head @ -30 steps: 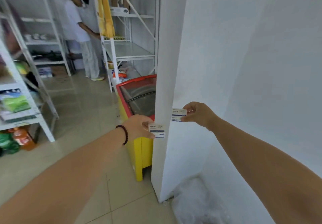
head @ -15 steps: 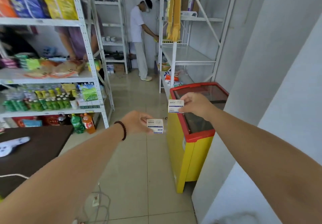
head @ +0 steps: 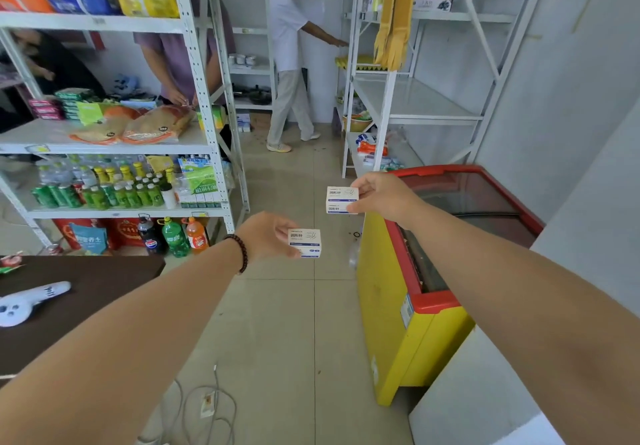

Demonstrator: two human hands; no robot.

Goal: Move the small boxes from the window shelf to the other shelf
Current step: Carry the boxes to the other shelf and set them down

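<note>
Both my arms reach forward over the tiled aisle. My left hand (head: 266, 236) pinches a small white box with blue print (head: 305, 243) at about waist height. Higher and to the right, my right hand (head: 381, 196) holds two small white boxes (head: 341, 200) stacked one on the other, just left of the freezer. A white metal shelf with mostly bare boards (head: 415, 101) stands ahead on the right. A stocked shelf (head: 114, 148) stands on the left. The window shelf is out of view.
A yellow and red chest freezer (head: 408, 309) stands close on the right against a white wall (head: 571, 105). A dark table (head: 79, 302) sits at the left. Cables lie on the floor (head: 204, 406). One person in white (head: 289, 60) stands at the far shelf; another stands behind the left shelf.
The view has swung left, away from the white wall corner and into the shop aisle. Both hands have kept their boxes and stayed stretched out in front.
</note>
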